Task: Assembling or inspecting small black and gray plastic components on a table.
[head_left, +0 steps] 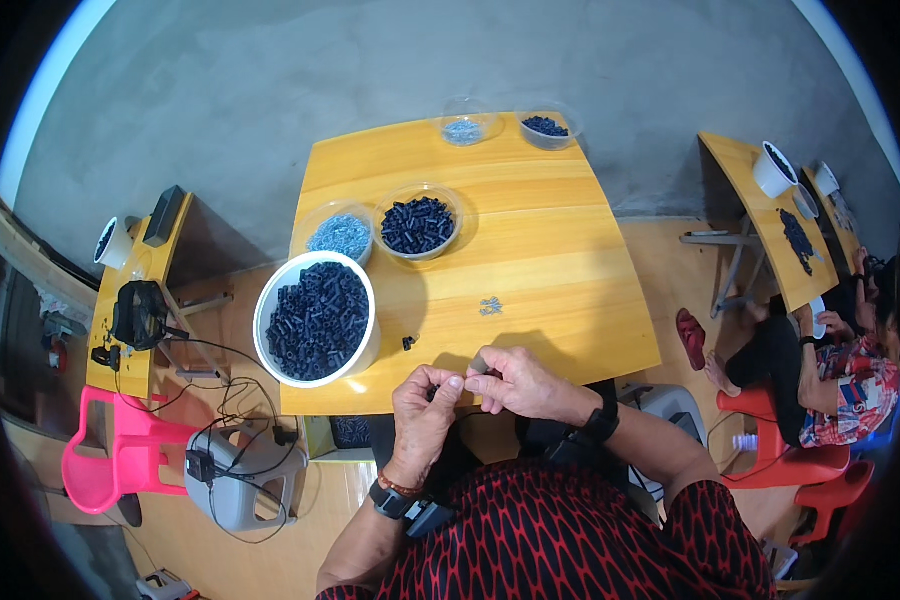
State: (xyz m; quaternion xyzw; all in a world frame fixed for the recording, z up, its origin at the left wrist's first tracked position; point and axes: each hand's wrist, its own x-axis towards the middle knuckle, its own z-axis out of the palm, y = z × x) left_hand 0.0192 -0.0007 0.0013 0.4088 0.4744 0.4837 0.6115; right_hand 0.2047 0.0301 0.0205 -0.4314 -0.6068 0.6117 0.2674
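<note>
Both hands meet over the near edge of the yellow wooden table (530, 230). My left hand (420, 408) is closed, with a small black piece (432, 393) partly showing between its fingers. Thumb and fingers of my right hand (530, 385) pinch together right beside the left thumb; whatever they grip is too small to make out. Something grey (479, 365) covers or sits at a right fingertip. On the table just beyond lie a couple of loose black pieces (408, 343) and a small pile of silvery metal pins (491, 306).
A white bucket (373, 345) full of short black tubes stands at the table's left. Behind it are clear bowls of silvery pins (338, 236) and black tubes (418, 226). Two more bowls stand at the far edge. Cables (232, 400) trail over a grey stool. At right, another person sits.
</note>
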